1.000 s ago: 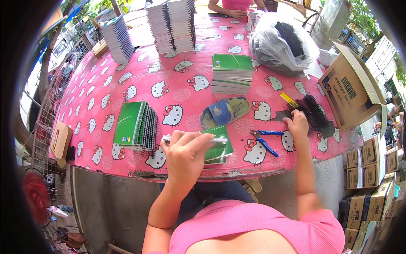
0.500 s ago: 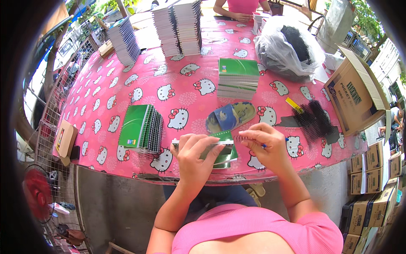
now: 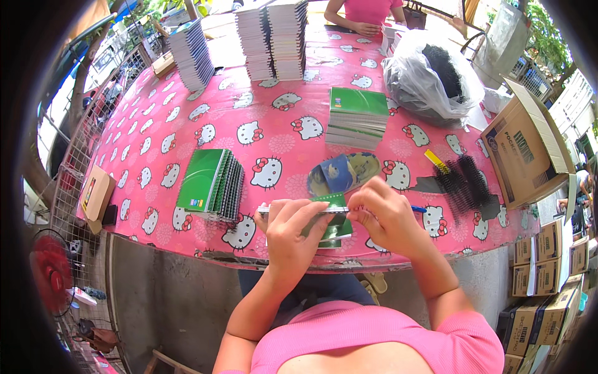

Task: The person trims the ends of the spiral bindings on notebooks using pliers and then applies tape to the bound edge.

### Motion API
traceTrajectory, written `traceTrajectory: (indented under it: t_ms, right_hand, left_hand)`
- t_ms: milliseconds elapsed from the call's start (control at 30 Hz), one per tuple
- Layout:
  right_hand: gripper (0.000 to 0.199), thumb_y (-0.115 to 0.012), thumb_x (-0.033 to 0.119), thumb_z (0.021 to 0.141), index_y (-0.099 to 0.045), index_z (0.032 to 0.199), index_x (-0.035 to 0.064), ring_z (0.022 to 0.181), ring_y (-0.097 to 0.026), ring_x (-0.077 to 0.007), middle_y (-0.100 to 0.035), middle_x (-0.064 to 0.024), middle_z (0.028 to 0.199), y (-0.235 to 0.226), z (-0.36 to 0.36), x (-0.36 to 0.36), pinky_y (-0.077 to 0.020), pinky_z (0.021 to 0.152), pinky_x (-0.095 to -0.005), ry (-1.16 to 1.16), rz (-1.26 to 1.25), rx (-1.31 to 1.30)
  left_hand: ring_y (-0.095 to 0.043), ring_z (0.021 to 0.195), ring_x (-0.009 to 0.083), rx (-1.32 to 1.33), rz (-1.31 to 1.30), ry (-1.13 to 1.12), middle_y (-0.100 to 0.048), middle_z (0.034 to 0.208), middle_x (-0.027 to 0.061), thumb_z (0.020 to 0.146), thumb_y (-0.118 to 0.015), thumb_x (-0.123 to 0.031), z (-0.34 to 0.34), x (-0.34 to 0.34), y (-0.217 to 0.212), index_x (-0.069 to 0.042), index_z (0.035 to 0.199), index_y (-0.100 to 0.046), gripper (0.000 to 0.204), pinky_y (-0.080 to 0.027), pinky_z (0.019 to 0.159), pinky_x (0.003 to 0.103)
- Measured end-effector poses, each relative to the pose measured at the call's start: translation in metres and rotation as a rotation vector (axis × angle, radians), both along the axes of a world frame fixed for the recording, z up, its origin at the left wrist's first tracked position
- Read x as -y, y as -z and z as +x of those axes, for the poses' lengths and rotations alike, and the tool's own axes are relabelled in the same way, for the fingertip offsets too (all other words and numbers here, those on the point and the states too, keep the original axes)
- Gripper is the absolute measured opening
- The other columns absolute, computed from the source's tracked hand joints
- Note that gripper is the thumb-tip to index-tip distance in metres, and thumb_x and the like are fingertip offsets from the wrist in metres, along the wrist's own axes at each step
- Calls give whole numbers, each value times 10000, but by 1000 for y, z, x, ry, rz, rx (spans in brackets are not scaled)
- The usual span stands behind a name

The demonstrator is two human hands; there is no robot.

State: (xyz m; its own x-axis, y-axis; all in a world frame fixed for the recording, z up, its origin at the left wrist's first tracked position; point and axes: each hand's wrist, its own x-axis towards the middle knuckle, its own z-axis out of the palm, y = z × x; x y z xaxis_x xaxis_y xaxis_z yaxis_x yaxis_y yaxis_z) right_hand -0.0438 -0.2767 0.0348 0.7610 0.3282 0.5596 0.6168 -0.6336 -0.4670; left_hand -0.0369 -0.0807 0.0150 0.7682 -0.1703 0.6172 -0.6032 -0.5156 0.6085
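Note:
My left hand (image 3: 291, 229) is closed around a small green notebook (image 3: 339, 234), its thumb and fingers pinching the punched edge. At the right end of that edge, my right hand (image 3: 387, 215) pinches a thin dark spiral coil, now mostly hidden by the fingers. A blue pen (image 3: 418, 209) shows just beyond the right hand. Behind the notebook lies a blue-strapped slipper (image 3: 339, 173). To the left stands a stack of green spiral-bound notebooks (image 3: 205, 181); farther back is a stack of green-covered booklets (image 3: 358, 115) with no coils visible.
Loose black coils (image 3: 464, 187) lie at right beside a yellow strip (image 3: 436, 161) and an open carton (image 3: 526, 149). A plastic bag of black coils (image 3: 430, 78) sits behind. Tall notebook stacks (image 3: 271, 43) stand at the back, near another person (image 3: 367, 19). A cardboard box (image 3: 96, 196) is at left.
My right hand has moved left against the notebook's edge, so the coil seen between them is now mostly covered. My left hand keeps its hold. The view has shifted slightly.

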Motion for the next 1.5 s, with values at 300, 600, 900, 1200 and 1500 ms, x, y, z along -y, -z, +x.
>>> traceTrajectory:
  t_ms: [300, 600, 900, 1200, 1500]
  right_hand:
    - [238, -697, 166, 808, -621, 995, 39, 802, -644, -324, -648, -122, 847, -1, 18, 13, -526, 697, -385, 77, -33, -222]
    - [398, -689, 226, 758, -602, 1115, 72, 865, -637, -249, -646, -106, 955, 72, 89, 63, -505, 717, -372, 242, -256, -171]
    - [226, -685, 126, 781, -629, 950, -13, 778, -629, -156, -649, -86, 793, 36, 54, 75, -499, 725, -329, -338, 798, -751]
    - [334, -786, 61, 667, -613, 948, 10, 757, -551, -70, -626, 7, 788, 22, 70, 53, -482, 698, -274, -261, 461, -515]
    - [321, -756, 13, 651, -611, 937, 14, 778, -588, -103, -658, -58, 838, 18, 73, 50, -483, 707, -258, -193, 251, -501]
  left_hand:
    - [-573, 833, 204, 26, 49, -11, -672, 879, 54, 680, -790, -55, -4, -5, 1, -71, 923, -727, 252, -429, 777, 329]
    - [-601, 878, 225, 62, 36, -6, -658, 866, 52, 642, -829, -123, 3, 1, 2, -76, 904, -708, 293, -420, 822, 353]
    - [-598, 881, 246, 40, 8, -8, -648, 836, 62, 638, -835, -142, 1, 6, 4, -75, 891, -699, 296, -425, 842, 380]
    - [-588, 954, 250, -65, -137, -78, -612, 964, 97, 651, -821, -59, 0, -5, 4, -41, 974, -678, 353, -493, 781, 353]
    - [-611, 805, 198, -96, -256, -22, -593, 929, 80, 681, -785, 16, 4, -15, 16, -28, 911, -663, 264, -510, 714, 302]
